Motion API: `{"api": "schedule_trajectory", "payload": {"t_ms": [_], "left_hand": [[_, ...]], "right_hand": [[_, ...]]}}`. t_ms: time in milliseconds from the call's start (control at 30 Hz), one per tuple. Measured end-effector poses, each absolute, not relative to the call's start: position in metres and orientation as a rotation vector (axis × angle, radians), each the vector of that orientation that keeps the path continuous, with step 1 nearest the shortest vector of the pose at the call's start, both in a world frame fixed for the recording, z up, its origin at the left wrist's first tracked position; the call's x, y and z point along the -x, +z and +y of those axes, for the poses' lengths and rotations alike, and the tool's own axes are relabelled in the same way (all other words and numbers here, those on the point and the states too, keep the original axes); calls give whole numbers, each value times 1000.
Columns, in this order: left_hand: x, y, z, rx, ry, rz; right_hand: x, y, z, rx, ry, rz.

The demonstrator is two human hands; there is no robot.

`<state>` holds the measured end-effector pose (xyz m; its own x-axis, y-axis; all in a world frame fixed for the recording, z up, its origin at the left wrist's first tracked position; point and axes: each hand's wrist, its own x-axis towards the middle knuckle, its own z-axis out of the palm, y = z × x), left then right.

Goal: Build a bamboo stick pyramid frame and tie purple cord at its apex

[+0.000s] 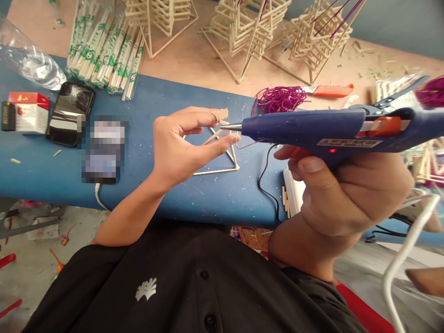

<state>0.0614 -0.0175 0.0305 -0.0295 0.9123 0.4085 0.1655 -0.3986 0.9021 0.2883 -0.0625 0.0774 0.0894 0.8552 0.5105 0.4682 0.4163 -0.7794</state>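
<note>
My right hand (347, 194) is wrapped round a blue hot glue gun (301, 129) with a lit red light, and its metal nozzle points left. The nozzle tip sits between the thumb and fingertips of my left hand (183, 143). Those fingers curl round the upper part of a thin wooden stick frame (215, 172), whose lower bars lie over the blue table. Just where the fingers grip is partly hidden. Thin strands of glue hang near the nozzle and thumb.
Stacked stick structures (239, 37) stand at the back, beside wrapped chopsticks (104, 51). Purple cord (282, 98) and an orange-handled knife (329, 90) lie behind the glue gun. Phones (71, 113), a cigarette box (31, 111) and a plastic bottle (34, 60) are left. A white cable (398, 263) hangs right.
</note>
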Motion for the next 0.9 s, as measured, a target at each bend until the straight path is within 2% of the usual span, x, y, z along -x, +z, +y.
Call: {"api": "schedule_trajectory", "payload": {"t_ms": [900], "left_hand": [[-59, 26, -15, -1665, 1525, 1119]], "right_hand": [[-294, 60, -56, 980, 489, -1454]]}}
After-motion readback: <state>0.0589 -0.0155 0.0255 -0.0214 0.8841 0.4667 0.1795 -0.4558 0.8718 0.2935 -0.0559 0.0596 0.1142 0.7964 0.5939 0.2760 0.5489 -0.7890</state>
